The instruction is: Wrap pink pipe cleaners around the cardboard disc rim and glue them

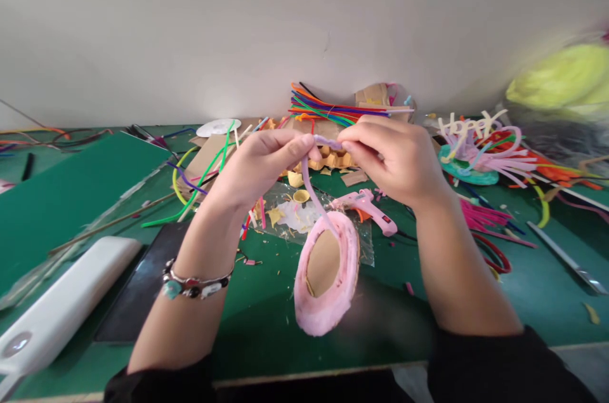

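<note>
A light purple pipe cleaner [311, 190] is stretched between my two hands above the middle of the table. My left hand [269, 158] pinches it between thumb and fingers. Close by on the right, my right hand [392, 152] pinches the other end, where a short stretch looks twisted or doubled. From my left fingers the pipe cleaner runs down to a pink oval piece [327, 273] with a cardboard-coloured middle. That oval hangs tilted below my hands, and the pipe cleaner meets its upper inner edge.
Beyond the oval lies a pink hot glue gun [366, 207] on plastic film. Bundled coloured pipe cleaners [333, 105] and an egg carton [335, 158] lie behind. At left are a white device [71, 301] and a dark flat panel [143, 289]; at right, a pipe-cleaner bunch [490, 149].
</note>
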{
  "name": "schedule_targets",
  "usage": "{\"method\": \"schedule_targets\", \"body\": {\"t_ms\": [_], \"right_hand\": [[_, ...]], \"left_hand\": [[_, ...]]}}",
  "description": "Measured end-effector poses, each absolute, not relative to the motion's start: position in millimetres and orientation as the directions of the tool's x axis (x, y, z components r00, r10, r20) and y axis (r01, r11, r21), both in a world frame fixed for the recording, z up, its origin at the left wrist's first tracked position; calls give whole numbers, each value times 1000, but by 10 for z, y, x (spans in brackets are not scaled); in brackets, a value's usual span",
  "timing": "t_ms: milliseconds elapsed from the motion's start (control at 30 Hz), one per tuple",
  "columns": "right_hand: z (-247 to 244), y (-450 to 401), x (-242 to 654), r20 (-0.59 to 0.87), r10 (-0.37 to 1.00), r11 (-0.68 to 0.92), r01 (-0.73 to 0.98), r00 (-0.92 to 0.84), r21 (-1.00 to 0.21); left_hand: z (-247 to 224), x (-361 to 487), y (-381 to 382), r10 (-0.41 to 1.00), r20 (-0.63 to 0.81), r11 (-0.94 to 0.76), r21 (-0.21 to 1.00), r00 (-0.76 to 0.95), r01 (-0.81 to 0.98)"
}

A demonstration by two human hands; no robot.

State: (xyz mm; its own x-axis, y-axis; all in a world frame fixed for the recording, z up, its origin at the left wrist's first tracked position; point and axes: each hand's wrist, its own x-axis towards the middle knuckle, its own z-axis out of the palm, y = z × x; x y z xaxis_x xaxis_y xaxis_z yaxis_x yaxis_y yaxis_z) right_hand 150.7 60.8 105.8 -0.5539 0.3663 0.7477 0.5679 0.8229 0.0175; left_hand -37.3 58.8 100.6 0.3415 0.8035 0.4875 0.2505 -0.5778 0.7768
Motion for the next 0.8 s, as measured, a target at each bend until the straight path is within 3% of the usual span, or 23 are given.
{"method": "schedule_targets", "body": {"t_ms": [100, 267, 400, 467, 533, 600, 800], "right_hand": [[1084, 595, 1488, 730, 403, 850, 522, -552, -74], [1097, 553, 1435, 643, 599, 799, 412, -478, -438], [1056, 584, 1407, 504, 703, 633, 118, -502, -765], [1036, 618, 1408, 439, 727, 521, 8, -527, -853], [1025, 645, 1419, 420, 749, 482, -15, -512, -876], [1025, 650, 1434, 473, 755, 539, 20, -455, -842], [1067, 519, 1425, 684, 643, 766, 281, -344, -578]], "left_hand": [[999, -374, 593, 789, 525, -610, 730, 318, 307], [971, -392, 616, 747, 584, -660, 591, 319, 464], [992, -368, 578, 651, 656, -727, 394, 381, 562], [1003, -346, 555, 587, 698, -738, 254, 410, 625], [1006, -328, 544, 540, 730, -718, 141, 418, 682], [1006, -322, 547, 527, 739, -718, 122, 421, 685], [1010, -357, 574, 640, 639, -763, 463, 426, 451]]}}
